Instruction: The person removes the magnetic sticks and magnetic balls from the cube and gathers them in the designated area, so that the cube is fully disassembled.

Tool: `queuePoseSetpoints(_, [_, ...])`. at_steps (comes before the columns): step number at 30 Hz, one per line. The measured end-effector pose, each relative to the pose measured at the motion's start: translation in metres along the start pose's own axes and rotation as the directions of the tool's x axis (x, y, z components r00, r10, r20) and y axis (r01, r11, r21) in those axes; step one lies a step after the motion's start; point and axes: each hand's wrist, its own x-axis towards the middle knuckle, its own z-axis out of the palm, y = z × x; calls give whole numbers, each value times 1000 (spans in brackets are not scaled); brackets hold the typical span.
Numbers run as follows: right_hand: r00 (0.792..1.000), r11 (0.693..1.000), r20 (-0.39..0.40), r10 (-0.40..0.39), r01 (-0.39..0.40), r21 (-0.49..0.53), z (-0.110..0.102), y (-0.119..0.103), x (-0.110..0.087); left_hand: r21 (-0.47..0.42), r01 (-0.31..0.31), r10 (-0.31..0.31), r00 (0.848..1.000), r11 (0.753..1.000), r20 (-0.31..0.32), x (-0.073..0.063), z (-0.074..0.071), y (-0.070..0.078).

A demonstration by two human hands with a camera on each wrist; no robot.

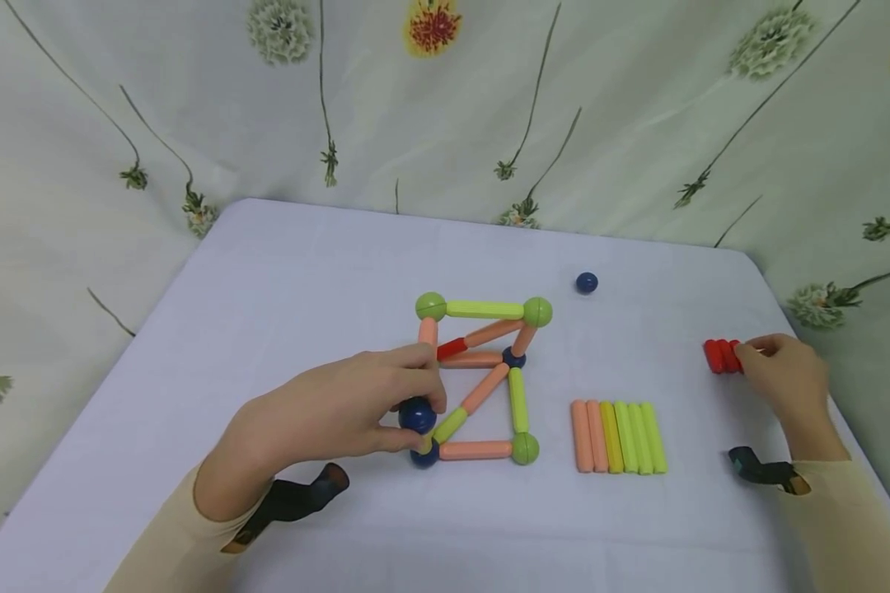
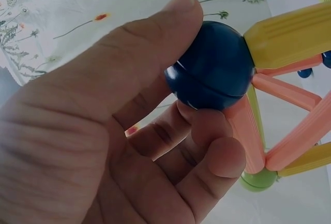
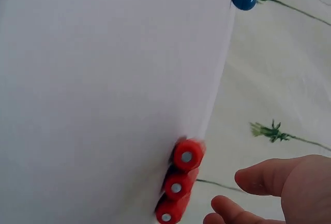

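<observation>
My left hand (image 1: 334,403) holds a dark blue ball (image 1: 417,415) at the near left corner of a structure of magnetic rods and balls. In the left wrist view the thumb and fingers close around this blue ball (image 2: 214,66), and a yellow rod (image 2: 289,36) joins it. Green balls (image 1: 537,312) and a salmon rod (image 1: 476,450) make up other parts of the frame. My right hand (image 1: 789,383) is beside a row of short red rods (image 1: 721,356). In the right wrist view its fingers are slightly bent, apart from the red rods (image 3: 177,188), with nothing between them.
A row of salmon, yellow and lime rods (image 1: 618,436) lies between the structure and my right arm. One loose blue ball (image 1: 587,282) rests farther back on the white table (image 1: 326,263). Flowered cloth (image 1: 430,107) hangs behind the table.
</observation>
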Motion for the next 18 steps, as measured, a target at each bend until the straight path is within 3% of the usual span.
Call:
queuePoseSetpoints(4, [992,993,-55,-114,113,-26,4,-22,-16,8,10,-11,1000,1000,4,1,0,1])
queuePoseSetpoints(8, [965,969,-91,-245,242,-47,10,-53,-35,14,11,-11,1000,1000,3,0,1,1])
queuePoseSetpoints(14, [885,893,-118,-450,448,-49,22,-96,-64,9,23,-23,1000,1000,9,0,1,2])
queuePoseSetpoints(18, [808,812,-91,-582,584,-5,30,-123,-80,11,28,-28,1000,1000,10,0,1,3])
